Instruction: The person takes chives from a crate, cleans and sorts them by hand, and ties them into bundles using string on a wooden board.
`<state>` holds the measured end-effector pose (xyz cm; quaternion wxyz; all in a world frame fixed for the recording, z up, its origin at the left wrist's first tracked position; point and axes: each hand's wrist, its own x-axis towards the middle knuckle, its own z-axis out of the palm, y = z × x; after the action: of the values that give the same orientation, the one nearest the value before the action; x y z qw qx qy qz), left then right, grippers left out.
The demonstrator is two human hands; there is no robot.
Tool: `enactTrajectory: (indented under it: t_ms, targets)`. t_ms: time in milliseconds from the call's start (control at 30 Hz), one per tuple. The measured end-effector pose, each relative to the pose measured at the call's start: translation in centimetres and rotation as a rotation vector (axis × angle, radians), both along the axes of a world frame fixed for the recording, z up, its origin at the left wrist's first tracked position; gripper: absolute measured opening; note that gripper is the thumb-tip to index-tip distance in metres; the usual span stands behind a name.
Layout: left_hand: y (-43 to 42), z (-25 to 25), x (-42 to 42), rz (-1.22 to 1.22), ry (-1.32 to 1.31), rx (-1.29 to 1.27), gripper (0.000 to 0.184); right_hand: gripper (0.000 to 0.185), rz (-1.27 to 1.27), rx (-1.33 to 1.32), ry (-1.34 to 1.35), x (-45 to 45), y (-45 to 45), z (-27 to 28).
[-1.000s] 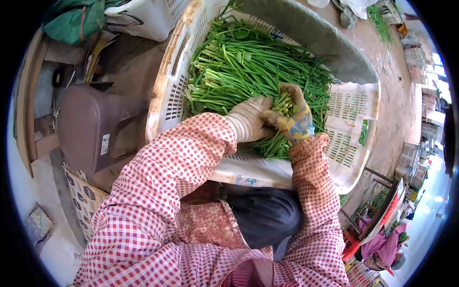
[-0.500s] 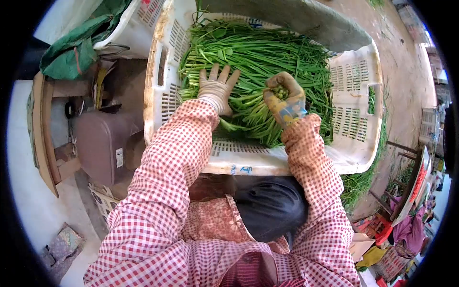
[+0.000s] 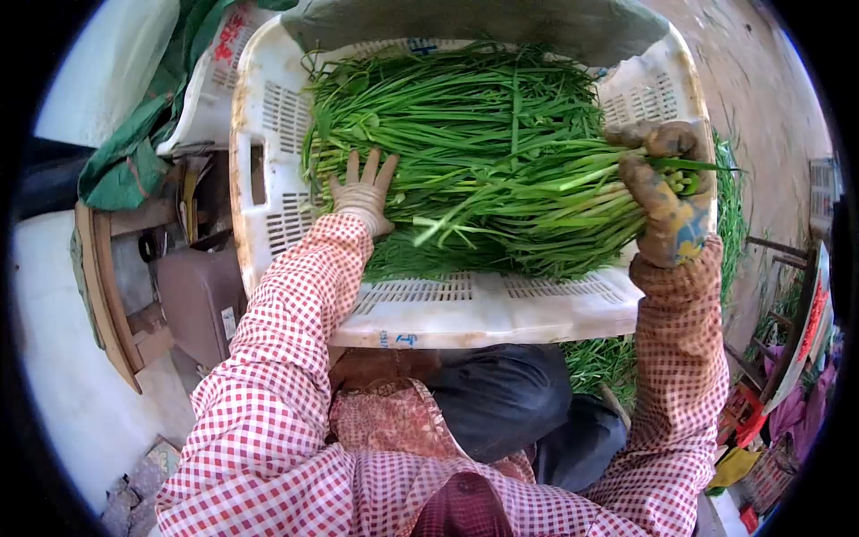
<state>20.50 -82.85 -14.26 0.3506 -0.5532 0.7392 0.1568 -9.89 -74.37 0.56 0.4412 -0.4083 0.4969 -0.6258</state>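
Note:
Long green leafy stalks [image 3: 465, 116] lie in a layer inside a white plastic crate [image 3: 501, 322] with slotted walls. My left hand [image 3: 364, 191], in a pale glove with bare fingertips, rests on the stalks at the crate's left side, its fingers spread. At the right side my right hand [image 3: 662, 188], in a dirty patterned glove, is closed around the stem ends of a bunch of stalks [image 3: 582, 197]. The leaves of that bunch fan out leftward over the front part of the layer. Some stem ends poke out of the fist on its right.
Grey cloth [image 3: 483, 27] drapes the crate's far rim. At left are a brown plastic object [image 3: 199, 304], a wooden frame [image 3: 112, 304], green cloth [image 3: 125, 179] and another white crate [image 3: 215, 72]. More greens [image 3: 604, 367] lie on the floor near my knees. A low table stands far right.
My right hand has pulled the bunch to the crate's right side, its leaves trailing left. My left hand left the right hand's side, opened and now lies on the stalks. The view has shifted.

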Motion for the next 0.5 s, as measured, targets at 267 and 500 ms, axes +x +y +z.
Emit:
enactTrajectory:
  t_ms: [267,500]
  targets:
    - [0.6,-0.7,-0.6,0.016,-0.037,0.002,0.124,0.055,-0.251,0.056,0.388,-7.8,4.5,8.1]
    - [0.8,0.9,-0.7,0.010,-0.014,0.048,0.118,0.042,-0.575,-0.187,0.909,-19.9,20.8,20.4]
